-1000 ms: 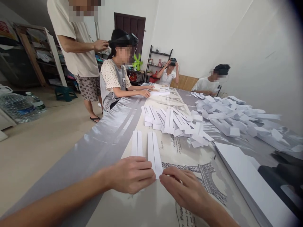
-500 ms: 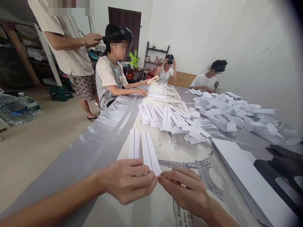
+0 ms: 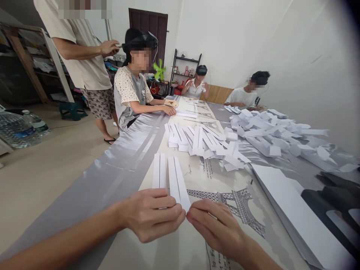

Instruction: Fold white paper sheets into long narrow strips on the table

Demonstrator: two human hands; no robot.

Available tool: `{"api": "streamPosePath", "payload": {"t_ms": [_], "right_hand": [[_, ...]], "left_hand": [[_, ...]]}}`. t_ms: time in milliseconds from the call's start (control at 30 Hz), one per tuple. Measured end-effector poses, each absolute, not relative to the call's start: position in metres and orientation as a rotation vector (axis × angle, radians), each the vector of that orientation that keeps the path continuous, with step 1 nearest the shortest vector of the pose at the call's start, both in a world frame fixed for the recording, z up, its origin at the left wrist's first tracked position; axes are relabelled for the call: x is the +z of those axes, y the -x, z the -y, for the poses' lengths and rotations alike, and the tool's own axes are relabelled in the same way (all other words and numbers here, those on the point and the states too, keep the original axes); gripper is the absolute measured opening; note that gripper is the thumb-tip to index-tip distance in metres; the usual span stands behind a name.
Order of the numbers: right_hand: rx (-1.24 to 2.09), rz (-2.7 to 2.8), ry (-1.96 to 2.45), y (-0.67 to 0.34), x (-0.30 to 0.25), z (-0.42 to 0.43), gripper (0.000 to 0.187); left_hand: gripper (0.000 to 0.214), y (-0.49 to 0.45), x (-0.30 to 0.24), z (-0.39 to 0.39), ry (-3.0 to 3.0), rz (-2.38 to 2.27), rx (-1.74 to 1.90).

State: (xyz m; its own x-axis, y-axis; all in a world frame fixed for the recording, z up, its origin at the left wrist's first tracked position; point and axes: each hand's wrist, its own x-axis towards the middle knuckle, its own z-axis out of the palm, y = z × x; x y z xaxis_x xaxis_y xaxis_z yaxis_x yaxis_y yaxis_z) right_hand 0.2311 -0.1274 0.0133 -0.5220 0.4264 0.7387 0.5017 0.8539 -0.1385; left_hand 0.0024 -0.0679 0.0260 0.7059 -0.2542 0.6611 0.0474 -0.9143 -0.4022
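A folded white paper strip (image 3: 177,180) with a seam along its length slants away from me over the table. My left hand (image 3: 156,215) is closed on its near end, fingers curled. At the strip's near right corner my right hand (image 3: 216,225) pinches the paper, its fingertips meeting those of the left. Beside it on the left lies a second folded paper strip (image 3: 159,170), its near end hidden behind my left hand. Farther off, a pile of folded strips (image 3: 197,138) rests on the printed table cover (image 3: 135,247).
A larger heap of loose white paper pieces (image 3: 270,131) covers the right side. Nearer, a long white sheet stack (image 3: 298,210) lies by dark objects (image 3: 332,210). Several other people are around the table; one seated person (image 3: 132,90) holds a small wooden-looking block (image 3: 171,103).
My hands and the strip have barely shifted. The seated person on the left has lowered the block to the table, and the person at the back has lowered both hands from the headset.
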Motion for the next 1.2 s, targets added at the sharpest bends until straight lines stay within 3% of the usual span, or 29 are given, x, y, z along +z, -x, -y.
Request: {"api": "streamPosePath", "payload": {"t_ms": [133, 367, 533, 1200], "right_hand": [[-0.034, 2.22, 0.672, -0.236, 0.013, 0.124, 0.012], [-0.086, 2.214, 0.717, -0.238, 0.013, 0.123, 0.021], [-0.014, 2.22, 0.726, -0.244, 0.01, 0.12, 0.011], [-0.003, 2.229, 0.768, -0.25, 0.01, 0.116, 0.018]], "left_hand": [[0.02, -0.003, 0.026, 0.068, 2.535, -0.143, -1.067], [0.016, -0.004, 0.023, 0.069, 2.537, -0.075, -1.076], [0.018, -0.003, 0.019, 0.067, 2.547, -0.067, -1.065], [0.015, -0.003, 0.021, 0.064, 2.515, -0.029, -1.085]]}}
